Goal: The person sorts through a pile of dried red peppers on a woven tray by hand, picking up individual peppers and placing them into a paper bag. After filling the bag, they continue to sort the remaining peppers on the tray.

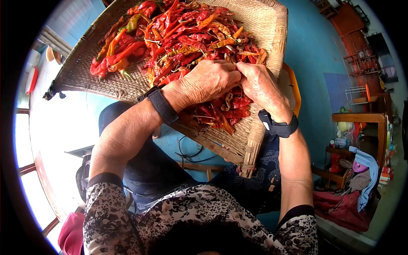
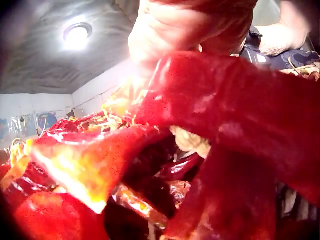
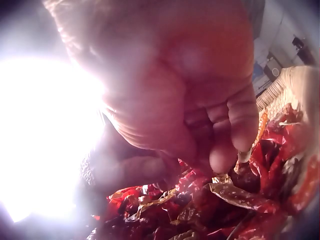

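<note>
A person's left hand and right hand meet over a heap of dried red peppers in a woven tray, near its right side. The fingers of both hands are bent and close together, their tips nearly meeting low over the heap; whether they are clamped on a pepper, I cannot tell, as the hands hide it. Some peppers in the heap are orange or yellowish, wrinkled, with thin pale stems. Plumper, glossy peppers lie toward the tray's left end. The tray's near corner is above the person's dark trousers. Each wrist has a black strap. A black cable lies on the blue floor, and a wooden cabinet stands off to the right.
</note>
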